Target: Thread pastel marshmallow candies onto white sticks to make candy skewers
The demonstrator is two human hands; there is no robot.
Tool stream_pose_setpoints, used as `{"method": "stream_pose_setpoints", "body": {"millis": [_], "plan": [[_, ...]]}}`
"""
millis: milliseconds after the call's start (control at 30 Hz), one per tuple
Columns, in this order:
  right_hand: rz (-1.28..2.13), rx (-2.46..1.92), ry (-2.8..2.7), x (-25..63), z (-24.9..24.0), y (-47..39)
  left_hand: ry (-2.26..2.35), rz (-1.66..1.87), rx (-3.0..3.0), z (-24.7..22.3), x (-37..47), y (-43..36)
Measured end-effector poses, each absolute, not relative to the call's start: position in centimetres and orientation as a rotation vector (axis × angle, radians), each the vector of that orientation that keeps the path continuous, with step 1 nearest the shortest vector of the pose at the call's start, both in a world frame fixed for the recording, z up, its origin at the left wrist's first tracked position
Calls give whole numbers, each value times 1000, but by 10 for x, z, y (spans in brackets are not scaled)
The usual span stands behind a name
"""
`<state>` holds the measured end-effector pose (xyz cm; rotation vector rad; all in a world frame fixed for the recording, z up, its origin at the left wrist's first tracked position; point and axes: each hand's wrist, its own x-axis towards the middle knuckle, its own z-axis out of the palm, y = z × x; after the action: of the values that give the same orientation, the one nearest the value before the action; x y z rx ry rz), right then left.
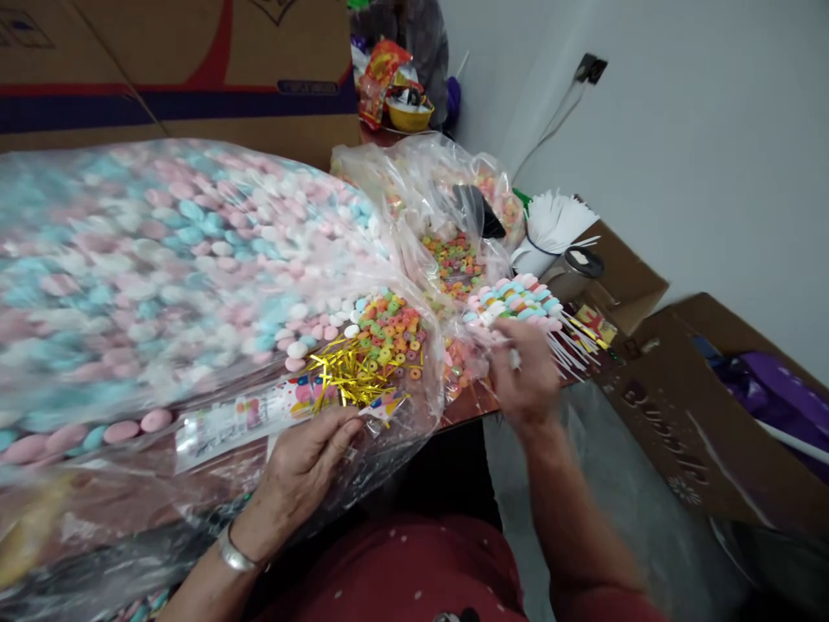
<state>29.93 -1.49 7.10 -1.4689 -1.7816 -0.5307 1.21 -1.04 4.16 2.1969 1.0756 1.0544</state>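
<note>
One left hand (307,466) pinches a clear, colourful plastic wrapper (387,408), lower middle; blurry right hand (528,376), centre right: I can't tell its grip.

We see shiny metallic ties (353,373), a glossy plastic packet (237,417) left of them, glossy clear bag (187,242) beyond them, matt cardboard box (213,60) farther beyond.

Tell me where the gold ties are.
In the head view, the gold ties lie just left of centre, beside the small ring candies and just beyond the left hand.
</note>
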Motion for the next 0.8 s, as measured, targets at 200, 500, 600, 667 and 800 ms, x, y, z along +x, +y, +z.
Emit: {"method": "stream_pose_setpoints", "body": {"millis": [200,500,600,667,800], "plan": [[-860,-1776,-1880,384,61,-15,1086,1015,2090,39,11,-7],[-918,-1618,-1820,374,78,-10,1140,908,1881,39,-11,2],[-486,-1339,-1941,344,91,-9,1121,896,1818,40,-24,5],[-251,-1188,-2073,321,98,-7,1119,882,1776,41,-30,6],[-169,-992,-2260,289,105,0,1121,833,1682,43,-36,4]]}}
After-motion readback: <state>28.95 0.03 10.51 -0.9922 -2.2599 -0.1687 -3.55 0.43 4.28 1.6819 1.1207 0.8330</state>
